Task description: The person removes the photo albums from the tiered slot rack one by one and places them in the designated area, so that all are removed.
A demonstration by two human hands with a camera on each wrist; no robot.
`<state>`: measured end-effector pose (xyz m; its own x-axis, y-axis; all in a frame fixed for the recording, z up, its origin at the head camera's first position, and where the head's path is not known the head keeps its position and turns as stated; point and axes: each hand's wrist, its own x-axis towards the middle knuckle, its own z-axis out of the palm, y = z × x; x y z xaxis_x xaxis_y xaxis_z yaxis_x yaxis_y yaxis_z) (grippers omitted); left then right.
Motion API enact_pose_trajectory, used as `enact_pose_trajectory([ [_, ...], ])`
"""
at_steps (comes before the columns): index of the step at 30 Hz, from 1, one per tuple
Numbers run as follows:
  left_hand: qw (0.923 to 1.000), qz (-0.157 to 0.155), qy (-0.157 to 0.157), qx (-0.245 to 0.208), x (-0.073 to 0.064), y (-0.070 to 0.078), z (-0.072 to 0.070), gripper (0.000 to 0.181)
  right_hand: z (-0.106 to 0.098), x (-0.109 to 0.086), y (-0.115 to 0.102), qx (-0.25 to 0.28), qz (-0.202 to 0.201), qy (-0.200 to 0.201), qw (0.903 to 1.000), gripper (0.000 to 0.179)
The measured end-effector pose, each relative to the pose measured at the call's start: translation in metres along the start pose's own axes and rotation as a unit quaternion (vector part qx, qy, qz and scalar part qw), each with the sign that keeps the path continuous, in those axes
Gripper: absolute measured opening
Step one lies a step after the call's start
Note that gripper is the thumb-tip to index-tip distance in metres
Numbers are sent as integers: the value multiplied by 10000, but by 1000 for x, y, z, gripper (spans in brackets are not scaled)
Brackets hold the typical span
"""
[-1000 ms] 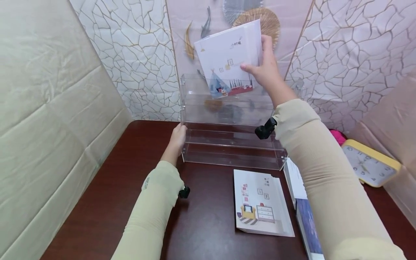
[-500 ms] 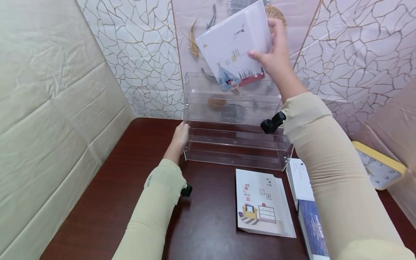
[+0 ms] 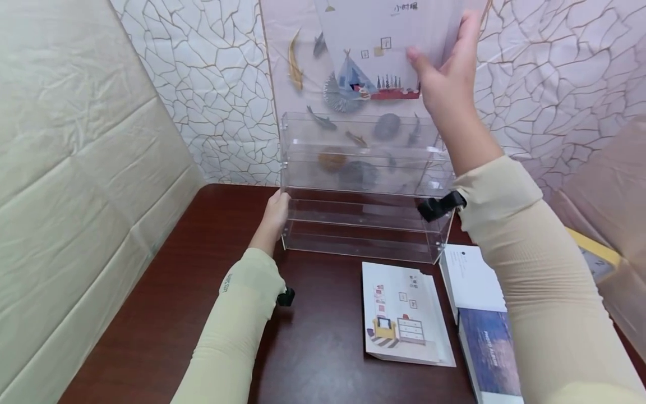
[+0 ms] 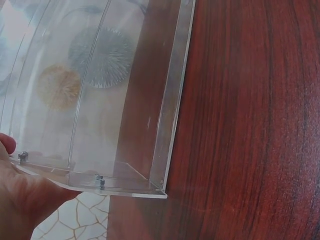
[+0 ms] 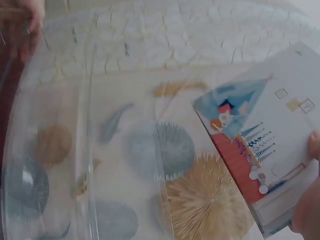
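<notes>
My right hand (image 3: pixel 451 78) holds a white booklet (image 3: pixel 363 28) at its right edge, thumb on the cover. A blue tent and a red strip are printed on this cover, and its top runs out of the head view. The booklet is raised above a transparent acrylic rack (image 3: pixel 353 244) with several tiers, apart from it in the head view. At the rack's left side, my left hand (image 3: pixel 276 213) grips the side panel; the left wrist view shows the thumb (image 4: pixel 7 143) over the edge. Fingers behind the booklet are hidden.
A second white booklet (image 3: pixel 404 308), printed with a chair and a dresser, lies on the dark red table (image 3: pixel 313 336). Right of it lie a white box-like book (image 3: pixel 469 275) and a blue photo album (image 3: pixel 489 353). My right sleeve partly covers a yellow clock (image 3: pixel 595 247).
My right hand has lifted the booklet upward and slightly right, and it is now less tilted. The left hand has stayed on the rack's side.
</notes>
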<state>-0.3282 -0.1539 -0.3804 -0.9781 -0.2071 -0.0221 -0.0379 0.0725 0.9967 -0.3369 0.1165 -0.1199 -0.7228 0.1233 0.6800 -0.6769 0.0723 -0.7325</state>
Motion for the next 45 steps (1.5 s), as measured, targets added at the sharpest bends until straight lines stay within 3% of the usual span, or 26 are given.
enact_pose_trajectory([
  [4, 10000, 16, 16, -5, -1, 0, -1, 51, -6, -22, -2, 295, -524, 107, 9981, 43],
  [8, 10000, -46, -18, 40, -3, 2, -2, 51, -8, -53, -9, 396, -676, -145, 9968, 40],
  [14, 9999, 18, 60, 95, -4, 2, 0, 46, -13, -94, 5, -241, -86, -614, 9978, 43],
  [20, 10000, -20, -34, -43, -2, 0, 0, 48, -22, -147, 30, -991, 806, -1222, 9842, 42],
  [23, 10000, -61, -44, -27, -2, -1, 0, 48, -27, -173, 42, -1234, 1449, -1468, 9707, 42],
  [26, 10000, -53, 16, 33, -2, 1, 0, 48, -29, -198, 53, -1304, 2369, -1750, 9467, 40],
  [28, 10000, -29, 41, 35, -3, 2, 1, 46, -29, -214, 61, -1057, 3054, -1932, 9264, 39],
  [30, 9999, 18, 69, 72, -4, 4, 0, 43, -29, -228, 68, -683, 3764, -2089, 9000, 39],
  [34, 9999, -7, 25, 99, -7, 7, 0, 42, -28, -251, 79, -322, 4589, -2261, 8586, 40],
  [39, 9995, -199, -245, 48, -8, 7, -3, 47, -25, -269, 90, -459, 4948, -2289, 8371, 42],
  [45, 9979, -360, -458, 265, -6, 5, -4, 57, -22, -277, 98, -314, 5204, -2129, 8263, 43],
])
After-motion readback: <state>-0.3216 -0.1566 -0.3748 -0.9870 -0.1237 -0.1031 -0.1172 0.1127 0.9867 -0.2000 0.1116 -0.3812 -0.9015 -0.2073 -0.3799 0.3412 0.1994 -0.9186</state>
